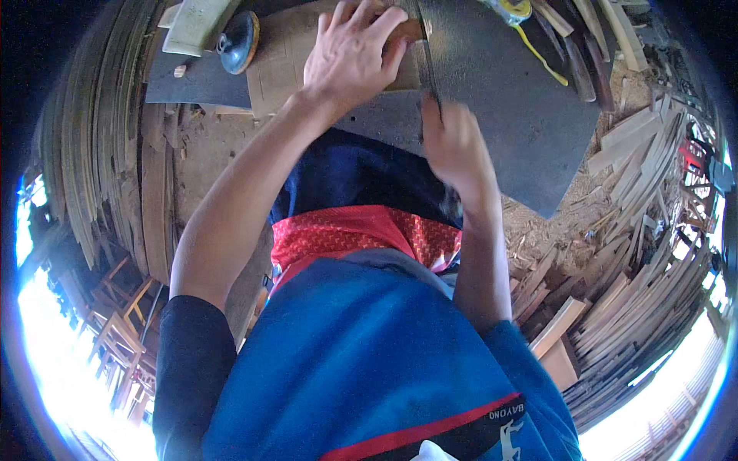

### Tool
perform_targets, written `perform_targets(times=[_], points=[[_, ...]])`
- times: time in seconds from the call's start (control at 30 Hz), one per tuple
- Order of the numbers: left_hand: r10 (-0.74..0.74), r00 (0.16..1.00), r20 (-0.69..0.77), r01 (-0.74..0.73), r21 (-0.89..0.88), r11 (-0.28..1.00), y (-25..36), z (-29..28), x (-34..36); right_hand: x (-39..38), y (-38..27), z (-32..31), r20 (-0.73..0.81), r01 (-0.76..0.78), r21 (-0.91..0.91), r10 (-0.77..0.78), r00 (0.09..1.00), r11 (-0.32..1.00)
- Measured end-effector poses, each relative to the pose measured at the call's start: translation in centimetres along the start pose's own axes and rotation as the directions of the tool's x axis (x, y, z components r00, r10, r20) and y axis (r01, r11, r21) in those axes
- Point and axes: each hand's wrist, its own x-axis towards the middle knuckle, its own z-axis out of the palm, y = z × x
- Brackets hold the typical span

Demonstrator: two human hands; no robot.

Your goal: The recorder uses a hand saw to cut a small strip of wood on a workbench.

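At the top middle, my left hand presses down with bent fingers on a small brown wood piece, gripping it against the work table. My right hand, smeared by motion, is closed around the near end of a thin dark blade-like tool. That tool runs away from me along the right end of the wood piece, close to my left fingertips. Its exact kind is unclear, and my fingers hide its grip. Beneath my left hand and wrist lies a flat brown sheet.
A round dark blue disc with a knob sits left of my left hand. A tape measure, its yellow tape partly out, lies far right beside several dark tools. Stacked wood strips stand left; offcuts and shavings cover the right floor.
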Motion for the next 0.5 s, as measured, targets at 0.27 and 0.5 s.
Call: perform_targets(times=[0.27, 0.5], points=[[0.027, 1.000, -0.007, -0.027, 0.017, 0.999, 0.8, 1.3, 0.6, -0.7, 1.1, 1.3, -0.042, 0.078, -0.364, -0.100, 0.994, 0.928], [0.015, 0.998, 0.061, -0.021, 0.095, 0.995, 0.8, 1.2, -0.6, -6.8, 0.8, 3.8, -0.078, -0.115, 0.197, 0.132, 0.988, 0.974]])
